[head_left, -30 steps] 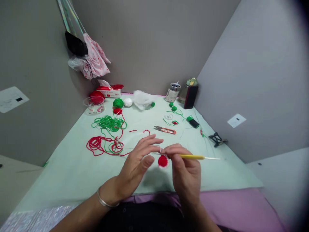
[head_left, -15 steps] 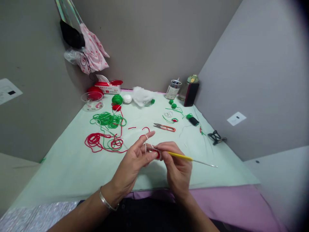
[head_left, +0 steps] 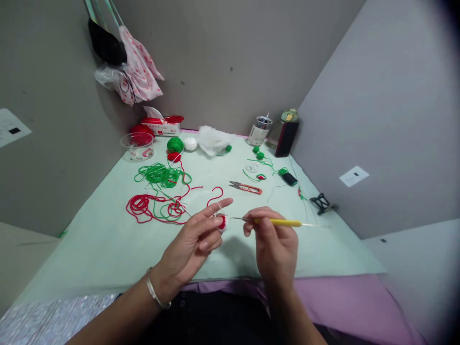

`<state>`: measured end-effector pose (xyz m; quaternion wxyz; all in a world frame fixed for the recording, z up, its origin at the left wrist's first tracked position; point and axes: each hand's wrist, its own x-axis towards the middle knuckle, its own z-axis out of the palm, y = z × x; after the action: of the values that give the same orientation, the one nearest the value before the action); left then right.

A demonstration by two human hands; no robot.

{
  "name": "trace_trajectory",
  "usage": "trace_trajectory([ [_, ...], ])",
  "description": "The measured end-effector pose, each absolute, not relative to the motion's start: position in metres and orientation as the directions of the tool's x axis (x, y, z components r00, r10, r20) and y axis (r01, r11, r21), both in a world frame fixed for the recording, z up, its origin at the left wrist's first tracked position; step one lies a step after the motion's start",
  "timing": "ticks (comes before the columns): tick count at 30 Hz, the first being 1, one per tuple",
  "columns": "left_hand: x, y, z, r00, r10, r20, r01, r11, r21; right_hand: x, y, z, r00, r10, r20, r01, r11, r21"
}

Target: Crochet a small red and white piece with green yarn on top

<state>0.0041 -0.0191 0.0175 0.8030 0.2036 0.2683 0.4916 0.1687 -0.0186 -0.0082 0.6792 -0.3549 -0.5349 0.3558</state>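
My left hand [head_left: 196,237] pinches a small red and white crochet piece [head_left: 222,222] between thumb and fingers, with white yarn looped over its raised index finger. My right hand [head_left: 275,242] grips a yellow-handled crochet hook [head_left: 276,222] held level, its metal tip pointing left into the crochet piece. Both hands hover above the near part of a pale green mat [head_left: 108,249]. A silver bangle sits on my left wrist.
Loose red yarn [head_left: 143,208] and green yarn [head_left: 160,175] lie tangled at left. Orange thread snips [head_left: 246,187] rest mid-mat. Yarn balls [head_left: 175,144], a plastic cup [head_left: 138,146], a tissue box [head_left: 161,126], stuffing [head_left: 213,140], a tin [head_left: 259,130] and a bottle stand at the back. A black clip [head_left: 323,203] lies at right.
The crochet piece passed from hanging under my right fingers into my left hand's pinch. My right hand drew the hook out to the right, so its tip now meets the piece.
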Motion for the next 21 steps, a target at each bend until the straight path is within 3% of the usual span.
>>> trace_trajectory([
  [3, 0.0054, -0.0209, 0.0179, 0.327, 0.923, -0.202, -0.614, 0.370, 0.697, 0.1684, -0.0162, -0.0066, 0.120, 0.907, 0.404, -0.257, 0.421, -0.870],
  [7, 0.0124, -0.0242, 0.0139, 0.266, 0.953, -0.144, -0.531, 0.270, 0.803, 0.1638, -0.0180, -0.0121, 0.072, 0.892, 0.447, -0.126, 0.453, -0.883],
  [15, 0.0097, -0.0226, 0.0133, 0.270, 0.947, -0.172, -0.569, 0.302, 0.765, 0.1663, -0.0172, -0.0113, 0.061, 0.953, 0.296, -0.352, 0.299, -0.887],
  [21, 0.0077, -0.0240, 0.0148, 0.278, 0.948, -0.154, -0.556, 0.290, 0.779, 0.1678, -0.0180, -0.0062, 0.021, 0.942, 0.336, -0.347, 0.322, -0.881],
])
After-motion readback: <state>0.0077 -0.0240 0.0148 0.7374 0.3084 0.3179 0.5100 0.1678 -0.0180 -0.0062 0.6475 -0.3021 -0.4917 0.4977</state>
